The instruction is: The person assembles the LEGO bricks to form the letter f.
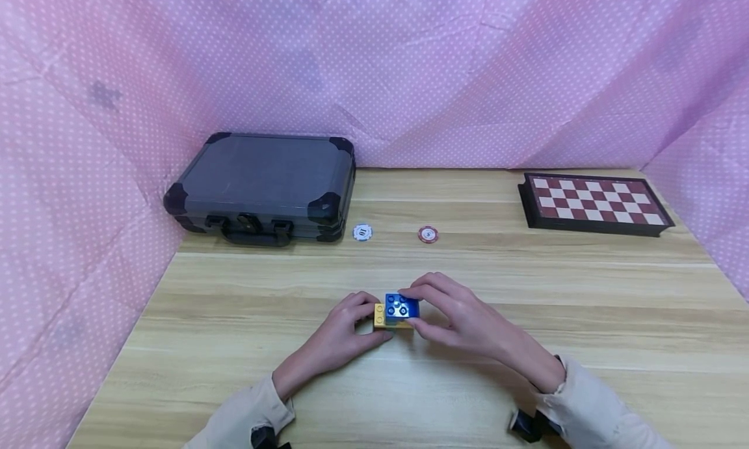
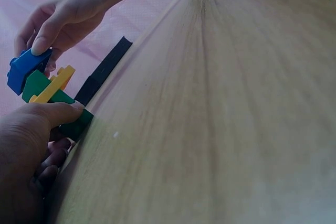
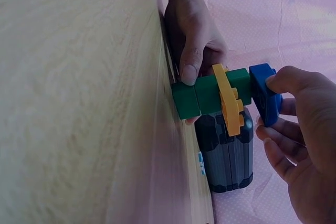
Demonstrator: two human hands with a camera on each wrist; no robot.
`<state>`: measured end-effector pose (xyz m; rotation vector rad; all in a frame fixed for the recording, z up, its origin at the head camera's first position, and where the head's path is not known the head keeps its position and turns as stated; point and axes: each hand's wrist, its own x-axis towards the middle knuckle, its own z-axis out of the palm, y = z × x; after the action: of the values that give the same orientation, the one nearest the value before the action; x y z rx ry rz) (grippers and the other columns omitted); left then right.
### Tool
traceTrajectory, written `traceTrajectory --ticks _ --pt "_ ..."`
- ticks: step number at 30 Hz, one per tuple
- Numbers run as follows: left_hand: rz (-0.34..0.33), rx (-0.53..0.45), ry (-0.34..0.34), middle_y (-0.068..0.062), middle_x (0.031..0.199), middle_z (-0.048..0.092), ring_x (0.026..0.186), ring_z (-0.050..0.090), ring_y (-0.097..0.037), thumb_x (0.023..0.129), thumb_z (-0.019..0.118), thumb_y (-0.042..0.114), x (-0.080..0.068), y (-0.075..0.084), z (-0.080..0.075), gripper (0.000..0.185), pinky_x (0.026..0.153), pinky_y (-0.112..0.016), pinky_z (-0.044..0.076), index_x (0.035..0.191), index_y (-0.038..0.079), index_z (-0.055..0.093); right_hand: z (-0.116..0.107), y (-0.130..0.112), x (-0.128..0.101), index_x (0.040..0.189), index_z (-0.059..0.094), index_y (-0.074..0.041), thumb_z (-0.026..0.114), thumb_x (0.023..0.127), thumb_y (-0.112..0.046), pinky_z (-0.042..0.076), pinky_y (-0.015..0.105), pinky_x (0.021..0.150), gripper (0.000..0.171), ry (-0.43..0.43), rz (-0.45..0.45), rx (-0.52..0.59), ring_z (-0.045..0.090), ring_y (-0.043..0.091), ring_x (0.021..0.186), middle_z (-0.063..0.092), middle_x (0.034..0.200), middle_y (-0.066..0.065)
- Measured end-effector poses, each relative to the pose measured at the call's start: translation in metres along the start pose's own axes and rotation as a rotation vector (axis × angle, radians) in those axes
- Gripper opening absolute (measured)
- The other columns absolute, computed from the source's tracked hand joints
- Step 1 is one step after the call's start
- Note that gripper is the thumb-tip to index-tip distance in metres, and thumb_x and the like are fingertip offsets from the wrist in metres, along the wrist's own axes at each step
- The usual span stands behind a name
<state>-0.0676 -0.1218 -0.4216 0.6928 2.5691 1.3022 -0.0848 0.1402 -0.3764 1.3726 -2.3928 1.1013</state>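
Both hands on a brick stack.
Left hand (image 1: 345, 332) grips green bricks (image 3: 210, 95); right hand (image 1: 462, 319) pinches the blue brick (image 1: 401, 305) on top.

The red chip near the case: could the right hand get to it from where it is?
Probably yes: bare table lies between the right hand and the red chip, but that hand now grips the blue brick.

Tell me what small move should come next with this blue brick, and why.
Probably press the blue brick straight down onto the stack. The right hand pinches it on top, seemingly not fully seated, while the left hand steadies the green bricks under the yellow plate.
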Motion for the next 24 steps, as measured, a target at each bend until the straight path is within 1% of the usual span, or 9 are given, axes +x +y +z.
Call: traceTrajectory --ticks 4,8,12,14,19,22,24 --pt "-0.003 0.001 0.0 0.005 0.12 0.063 0.112 0.056 -0.013 0.089 0.084 0.023 0.0001 -0.0009 0.0006 0.036 0.096 -0.041 0.051 0.121 0.01 0.075 0.0003 0.0 -0.0003 0.126 0.067 -0.006 0.072 0.098 -0.018 0.057 0.028 0.084 0.031 0.002 0.003 0.0 0.061 0.014 0.1 0.063 0.118 0.003" --pt "-0.005 0.002 0.002 0.005 0.119 0.063 0.112 0.056 -0.013 0.089 0.084 0.023 0.0001 -0.0009 0.0009 0.035 0.096 -0.041 0.051 0.121 0.01 0.075 0.0002 -0.0003 -0.0005 0.126 0.068 -0.007 0.07 0.101 -0.023 0.058 0.029 0.078 0.029 -0.003 0.007 0.013 0.061 0.016 0.094 0.063 0.114 0.001" --pt "-0.004 0.004 0.005 0.005 0.119 0.063 0.112 0.056 -0.013 0.09 0.084 0.023 -0.0003 -0.0002 0.0029 0.035 0.096 -0.041 0.051 0.121 0.011 0.075 -0.0001 0.0005 -0.0009 0.125 0.068 -0.007 0.066 0.103 -0.029 0.058 0.032 0.073 0.031 -0.009 -0.007 0.023 0.061 0.018 0.091 0.062 0.112 0.001" --pt "-0.005 0.002 0.007 0.005 0.119 0.063 0.112 0.056 -0.013 0.09 0.084 0.023 -0.0006 0.0001 0.0041 0.035 0.096 -0.041 0.051 0.121 0.011 0.075 -0.0005 0.0005 -0.0011 0.124 0.068 -0.007 0.066 0.103 -0.03 0.058 0.032 0.073 0.031 -0.013 -0.011 0.021 0.061 0.018 0.091 0.062 0.112 0.001" --pt "-0.01 -0.002 0.009 0.005 0.119 0.063 0.112 0.056 -0.014 0.09 0.083 0.022 -0.0024 0.0009 0.0074 0.035 0.096 -0.042 0.051 0.121 0.011 0.075 -0.0015 0.0003 -0.0028 0.124 0.067 -0.007 0.071 0.099 -0.025 0.057 0.027 0.08 0.031 -0.023 -0.024 -0.018 0.061 0.015 0.096 0.062 0.115 0.001" --pt "-0.012 0.001 0.01 0.004 0.12 0.063 0.112 0.056 -0.014 0.09 0.083 0.023 -0.0036 0.0005 0.0089 0.035 0.096 -0.042 0.051 0.122 0.01 0.075 -0.0023 -0.0008 -0.0036 0.125 0.066 -0.007 0.074 0.097 -0.021 0.056 0.027 0.084 0.032 -0.041 -0.023 -0.042 0.06 0.013 0.1 0.062 0.117 0.002" --pt "-0.01 0.005 0.012 0.004 0.12 0.063 0.112 0.056 -0.014 0.09 0.083 0.023 -0.0044 0.0004 0.0096 0.036 0.096 -0.042 0.051 0.122 0.01 0.075 -0.0029 -0.0018 -0.0039 0.124 0.065 -0.007 0.075 0.096 -0.02 0.057 0.028 0.086 0.032 -0.052 -0.023 -0.051 0.061 0.014 0.102 0.063 0.119 0.003"
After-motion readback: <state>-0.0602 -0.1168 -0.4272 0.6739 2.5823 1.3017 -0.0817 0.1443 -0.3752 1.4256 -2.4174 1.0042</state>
